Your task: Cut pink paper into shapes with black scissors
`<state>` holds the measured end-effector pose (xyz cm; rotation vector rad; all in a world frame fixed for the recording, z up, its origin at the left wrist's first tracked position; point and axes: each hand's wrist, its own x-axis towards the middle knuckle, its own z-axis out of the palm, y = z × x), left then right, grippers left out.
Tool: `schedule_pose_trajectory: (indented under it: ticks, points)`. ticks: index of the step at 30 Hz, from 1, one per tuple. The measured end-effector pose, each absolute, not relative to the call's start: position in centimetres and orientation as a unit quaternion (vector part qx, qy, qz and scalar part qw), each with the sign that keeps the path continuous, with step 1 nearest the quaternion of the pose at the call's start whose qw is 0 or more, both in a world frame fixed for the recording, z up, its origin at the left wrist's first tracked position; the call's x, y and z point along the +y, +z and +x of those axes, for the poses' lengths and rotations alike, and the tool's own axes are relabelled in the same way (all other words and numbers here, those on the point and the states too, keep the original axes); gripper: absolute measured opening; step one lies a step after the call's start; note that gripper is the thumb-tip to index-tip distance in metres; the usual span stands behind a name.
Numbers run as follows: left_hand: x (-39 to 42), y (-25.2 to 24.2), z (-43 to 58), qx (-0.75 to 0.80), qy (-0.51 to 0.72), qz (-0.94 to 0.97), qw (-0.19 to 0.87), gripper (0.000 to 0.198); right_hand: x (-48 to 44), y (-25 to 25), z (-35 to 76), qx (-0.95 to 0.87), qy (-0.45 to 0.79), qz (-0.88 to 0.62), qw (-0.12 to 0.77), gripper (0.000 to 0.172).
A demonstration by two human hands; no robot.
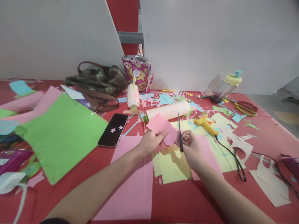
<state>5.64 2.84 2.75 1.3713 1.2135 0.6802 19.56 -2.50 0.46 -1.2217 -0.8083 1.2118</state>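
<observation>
Nearest on my remote head feed, a large pink sheet [130, 193] lies on the red table [174, 202]. Past it, my left hand [151, 141] is clamped on a small pink piece [163, 126]; my right hand [193, 147] is closed around scissors [181, 141] — blades pointing away, just beside that piece. Farther: a white roll [173, 109] — then a snack bag [137, 73].

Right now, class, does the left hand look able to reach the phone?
Probably yes: the phone lies near the left hand, with nothing standing between them and only pink stars on it. The hand holds pink paper, which it might need to release.
</observation>
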Motion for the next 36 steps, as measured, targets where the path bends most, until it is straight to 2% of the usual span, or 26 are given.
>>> schedule_pose_trajectory:
  ticks: [5, 12, 16, 20, 22, 24, 29, 33, 36]
  points:
    - [2.1, 3.2, 6.1, 0.479, 0.314, 0.51, 0.641, 0.018, -2.3, 0.6, 19.7, -0.339, 0.476, -0.535, 0.61, 0.031]
    - [2.9, 3.2, 5.3, 0.441, 0.318, 0.513, 0.665, 0.021, -1.8, 1.0, 20.7, -0.325, 0.445, -0.536, 0.639, 0.034]
    - [4.6, 3.1, 4.2, 0.449, 0.387, 0.529, 0.607, 0.022, -1.4, 0.9, 21.5, -0.335, 0.421, -0.536, 0.651, 0.038]
    - [5.7, 4.2, 2.8, 0.459, 0.459, 0.602, 0.465, 0.019, -1.4, 0.5, 21.4, -0.373, 0.421, -0.537, 0.629, 0.035]
    - [5.6, 5.1, 2.3, 0.447, 0.42, 0.681, 0.4, 0.02, -1.6, 0.4, 21.0, -0.412, 0.426, -0.535, 0.602, 0.032]
    - [5.2, 6.0, 1.9, 0.443, 0.319, 0.756, 0.361, 0.022, -2.0, 0.4, 20.5, -0.456, 0.435, -0.524, 0.573, 0.028]
    - [3.8, 6.7, 1.8, 0.331, 0.063, 0.867, 0.367, 0.022, -2.9, 0.5, 19.9, -0.539, 0.458, -0.496, 0.504, 0.03]
    - [3.6, 6.3, 2.4, 0.292, -0.016, 0.884, 0.365, 0.022, -3.1, 0.5, 19.9, -0.557, 0.446, -0.505, 0.486, 0.033]
    - [3.7, 5.9, 2.8, 0.294, -0.018, 0.881, 0.37, 0.022, -2.9, 0.3, 20.0, -0.544, 0.438, -0.508, 0.505, 0.031]
